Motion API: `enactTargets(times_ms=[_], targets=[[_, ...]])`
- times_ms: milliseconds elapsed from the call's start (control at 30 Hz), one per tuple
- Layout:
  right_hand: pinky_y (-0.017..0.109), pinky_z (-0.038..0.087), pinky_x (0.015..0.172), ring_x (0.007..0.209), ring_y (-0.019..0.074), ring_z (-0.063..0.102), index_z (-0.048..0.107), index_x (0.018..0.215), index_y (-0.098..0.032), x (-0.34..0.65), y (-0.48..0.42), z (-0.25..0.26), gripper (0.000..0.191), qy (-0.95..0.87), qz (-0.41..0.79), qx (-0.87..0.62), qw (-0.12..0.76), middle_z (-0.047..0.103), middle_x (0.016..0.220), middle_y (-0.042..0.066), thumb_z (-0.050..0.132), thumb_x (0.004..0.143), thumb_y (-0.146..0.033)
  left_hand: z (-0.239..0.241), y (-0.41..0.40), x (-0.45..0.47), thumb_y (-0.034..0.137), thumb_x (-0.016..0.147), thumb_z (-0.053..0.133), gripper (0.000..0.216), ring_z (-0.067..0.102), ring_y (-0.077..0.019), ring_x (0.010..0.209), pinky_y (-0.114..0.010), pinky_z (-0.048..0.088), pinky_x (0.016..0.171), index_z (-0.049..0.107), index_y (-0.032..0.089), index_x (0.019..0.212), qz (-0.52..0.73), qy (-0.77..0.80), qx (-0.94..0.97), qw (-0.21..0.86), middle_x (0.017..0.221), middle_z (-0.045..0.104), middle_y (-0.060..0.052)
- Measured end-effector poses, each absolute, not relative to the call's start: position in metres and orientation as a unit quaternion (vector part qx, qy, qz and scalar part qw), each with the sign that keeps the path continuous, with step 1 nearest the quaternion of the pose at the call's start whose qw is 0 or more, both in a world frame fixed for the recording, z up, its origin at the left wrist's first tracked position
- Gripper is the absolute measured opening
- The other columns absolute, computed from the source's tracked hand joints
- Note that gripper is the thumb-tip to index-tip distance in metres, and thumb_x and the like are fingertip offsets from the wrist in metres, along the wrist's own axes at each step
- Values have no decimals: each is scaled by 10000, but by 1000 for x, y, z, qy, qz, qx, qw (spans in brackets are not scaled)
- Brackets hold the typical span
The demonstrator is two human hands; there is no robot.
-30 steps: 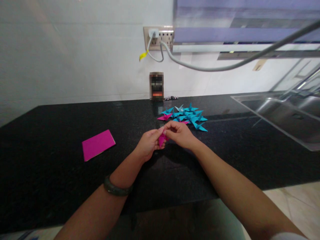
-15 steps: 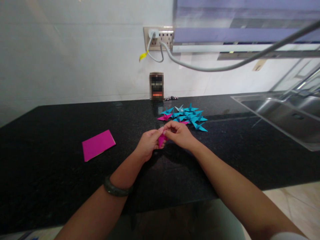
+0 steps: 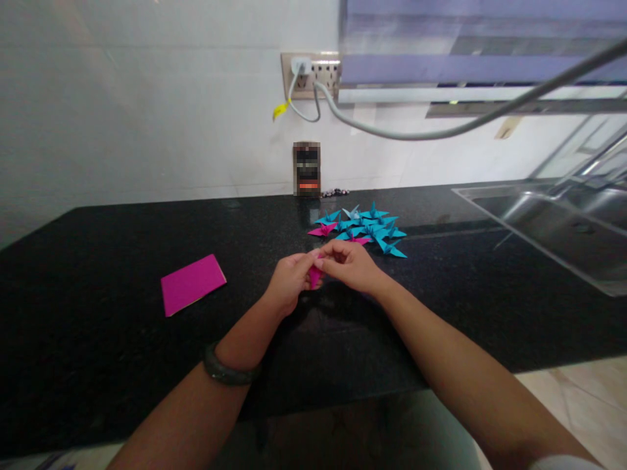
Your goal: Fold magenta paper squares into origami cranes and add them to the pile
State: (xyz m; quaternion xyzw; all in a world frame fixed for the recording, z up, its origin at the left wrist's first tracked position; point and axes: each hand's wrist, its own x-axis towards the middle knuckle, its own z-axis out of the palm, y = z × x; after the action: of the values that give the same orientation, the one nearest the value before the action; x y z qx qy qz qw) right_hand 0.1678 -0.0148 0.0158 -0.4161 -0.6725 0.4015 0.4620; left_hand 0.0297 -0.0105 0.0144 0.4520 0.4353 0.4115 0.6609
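Observation:
Between my two hands is a small piece of folded pink origami paper (image 3: 314, 277), its pointed end hanging down. My left hand (image 3: 290, 279) is closed on it from the left, thumb on top. With thumb and index finger my right hand (image 3: 351, 262) pinches its upper part; the fingers hide most of the folds. Just beyond my hands sits a cluster of several blue paper cranes (image 3: 371, 228), with a pink paper crane (image 3: 323, 230) at its left edge and another pink one partly covered by my right hand. A stack of pink paper (image 3: 193, 285) lies to the left.
A phone-like object (image 3: 307, 170), blurred out, leans on the wall behind the black counter (image 3: 108, 261), a beaded string (image 3: 336, 192) beside it. At the right is a steel sink (image 3: 553, 228). A grey cable (image 3: 416, 136) hangs across from the wall socket (image 3: 323, 75).
My right hand's fingers have shifted slightly on the folded pink paper, and less of the paper shows. Everything else stays in place.

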Motion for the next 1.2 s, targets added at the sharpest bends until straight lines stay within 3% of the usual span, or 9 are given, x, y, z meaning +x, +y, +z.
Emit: enactTargets(times_ms=[467, 933, 1200], targets=[[233, 450, 531, 532, 88, 540, 590, 748, -124, 168, -13, 17, 156, -632, 460, -387, 489, 577, 605, -12, 623, 692, -266, 9, -7, 22, 394, 725, 604, 265, 555, -88, 487, -217, 465, 497, 565, 136, 771, 359, 361, 407, 758, 615, 611, -23], [229, 398, 565, 600, 96, 502, 592, 702, -141, 170, -15, 20, 103, -730, 251, -417, 480, 542, 651, 2, 532, 764, -197, 9, -5, 23, 403, 744, 582, 270, 552, -82, 461, -197, 466, 463, 557, 134, 755, 364, 363, 406, 755, 597, 601, -18], [225, 375, 553, 581, 97, 470, 534, 662, -149, 168, -15, 20, 91, -715, 190, -463, 489, 528, 629, -4, 495, 744, -152, 8, -7, 24, 293, 664, 680, 211, 547, -77, 503, -200, 481, 510, 573, 115, 705, 388, 346, 414, 747, 583, 579, -2]])
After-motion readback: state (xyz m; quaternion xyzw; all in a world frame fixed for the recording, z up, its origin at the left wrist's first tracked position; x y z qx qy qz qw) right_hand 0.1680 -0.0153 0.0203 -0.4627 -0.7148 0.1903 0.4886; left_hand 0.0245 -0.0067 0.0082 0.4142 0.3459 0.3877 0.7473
